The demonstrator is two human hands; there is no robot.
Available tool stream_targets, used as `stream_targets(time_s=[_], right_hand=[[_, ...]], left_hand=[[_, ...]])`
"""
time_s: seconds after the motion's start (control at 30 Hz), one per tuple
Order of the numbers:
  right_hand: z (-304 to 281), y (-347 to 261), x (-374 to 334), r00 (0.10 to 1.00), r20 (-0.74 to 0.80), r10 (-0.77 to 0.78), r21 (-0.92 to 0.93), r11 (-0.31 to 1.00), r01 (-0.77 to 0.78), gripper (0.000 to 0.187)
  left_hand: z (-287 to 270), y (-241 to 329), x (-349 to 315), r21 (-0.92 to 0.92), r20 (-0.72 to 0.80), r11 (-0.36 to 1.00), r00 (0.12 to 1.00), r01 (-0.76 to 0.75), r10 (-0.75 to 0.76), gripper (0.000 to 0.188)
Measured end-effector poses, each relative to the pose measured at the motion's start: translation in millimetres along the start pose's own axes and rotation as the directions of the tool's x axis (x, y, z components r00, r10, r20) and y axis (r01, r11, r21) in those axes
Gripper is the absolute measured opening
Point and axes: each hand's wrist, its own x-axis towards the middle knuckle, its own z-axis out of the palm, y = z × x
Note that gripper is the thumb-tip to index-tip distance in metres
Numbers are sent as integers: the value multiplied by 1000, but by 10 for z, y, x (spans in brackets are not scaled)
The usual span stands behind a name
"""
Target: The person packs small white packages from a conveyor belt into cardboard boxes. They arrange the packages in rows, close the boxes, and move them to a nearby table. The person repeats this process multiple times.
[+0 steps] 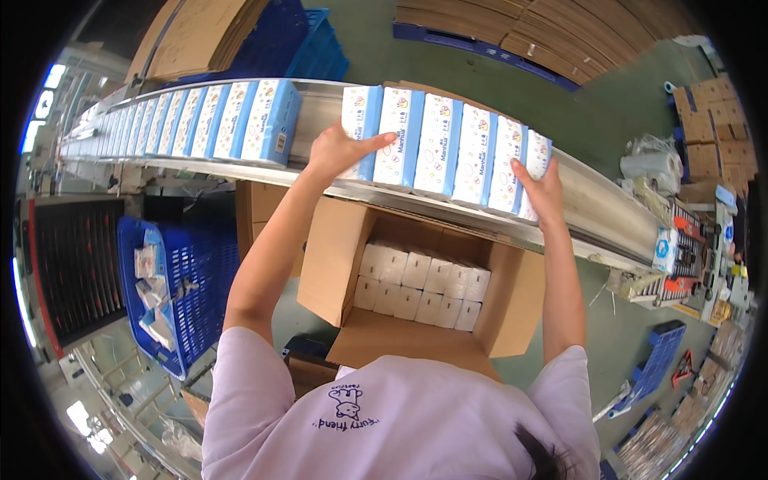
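A row of several blue-and-white tissue packs [438,144] stands upright and close together on the conveyor, held between my two hands. My left hand [340,152] is at the row's left end, thumb stretched across the front of the packs and the other fingers mostly hidden. At the right end, my right hand [541,186] grips the last pack, with its thumb on the front. Just below the conveyor, an open cardboard box [332,256] holds two visible rows of white-topped packs [424,288].
More tissue packs [240,120] line the conveyor [320,112] to the left, beyond a gap. A blue crate [196,296] with loose packs stands at left. Stacked cardboard [496,32] lies on a pallet at the back. Machinery [684,240] sits at the conveyor's right end.
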Motion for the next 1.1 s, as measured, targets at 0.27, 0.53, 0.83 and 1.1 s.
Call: stream_targets(time_s=[0.27,0.53,0.83,1.1], right_hand=[[-841,115,-1683,824,-468,-320,-115,946,302,114],[89,1335,-1840,993,113,-44,-468,879,92,91],[478,930,-1664,858,441,-262,-768,385,512,99],[884,1104,-832,642,687,340,-588,779,217,87]], left_hand=[[56,201,-1551,-529,-248,729,901,-434,356,87],[1548,-1532,-1162,194,109,981,994,-21,0,98],[1493,-871,-1032,710,546,431,822,-557,162,108],[1477,-1186,-190,308,733,806,666,-506,138,82]])
